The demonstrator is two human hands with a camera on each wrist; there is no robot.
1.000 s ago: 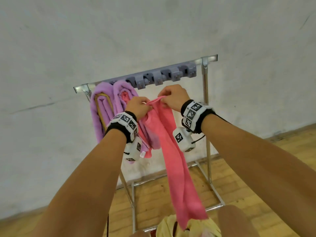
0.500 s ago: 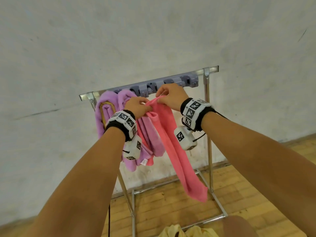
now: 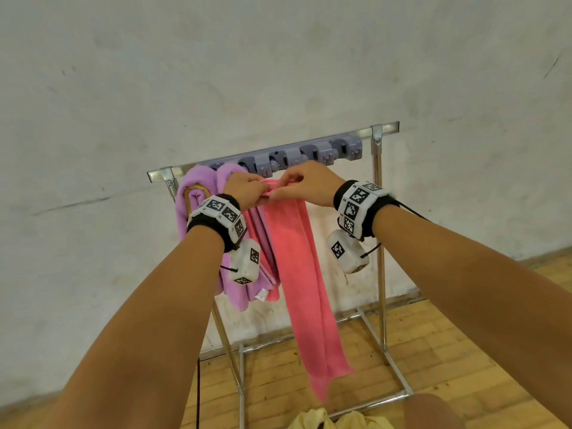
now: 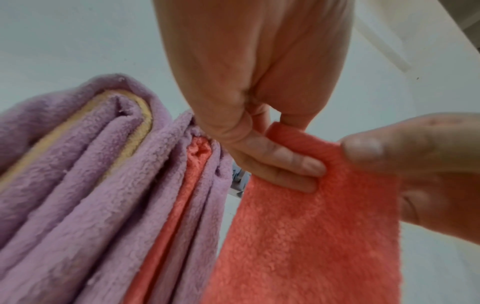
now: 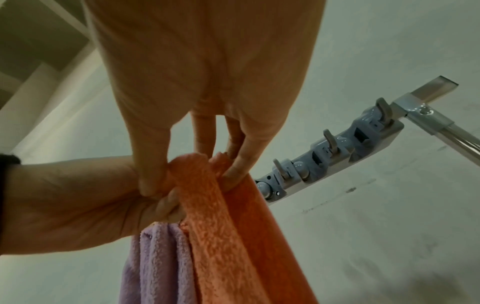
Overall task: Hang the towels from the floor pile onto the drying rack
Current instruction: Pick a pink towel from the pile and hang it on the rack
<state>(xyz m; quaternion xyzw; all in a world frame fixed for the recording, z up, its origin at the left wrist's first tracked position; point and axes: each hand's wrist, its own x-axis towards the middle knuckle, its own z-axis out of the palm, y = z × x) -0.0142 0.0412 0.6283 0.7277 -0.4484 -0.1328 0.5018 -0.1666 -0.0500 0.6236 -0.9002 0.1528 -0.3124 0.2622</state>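
A long pink towel [image 3: 301, 274] hangs from both my hands just in front of the grey hook strip [image 3: 288, 157] on the drying rack [image 3: 379, 230]. My left hand [image 3: 247, 188] pinches its folded top edge from the left, and my right hand [image 3: 305, 185] pinches the same edge from the right. In the left wrist view my left hand [image 4: 293, 164] grips the pink towel [image 4: 306, 236]; in the right wrist view my right hand [image 5: 192, 179] grips the pink towel [image 5: 233, 246]. Purple towels [image 3: 198, 193] hang at the rack's left end, one wrapping a pink one.
A yellow towel [image 3: 312, 421] lies on the wooden floor [image 3: 448, 345] at the bottom edge, by the rack's base bars [image 3: 371, 400]. A pale wall [image 3: 278, 72] stands right behind the rack. Several grey hooks [image 5: 330, 142] to the right stand bare.
Both hands have lifted the pink towel toward the hook strip; its lower end has risen off the yellow pile and hangs free. My hands have closed in on its top edge.
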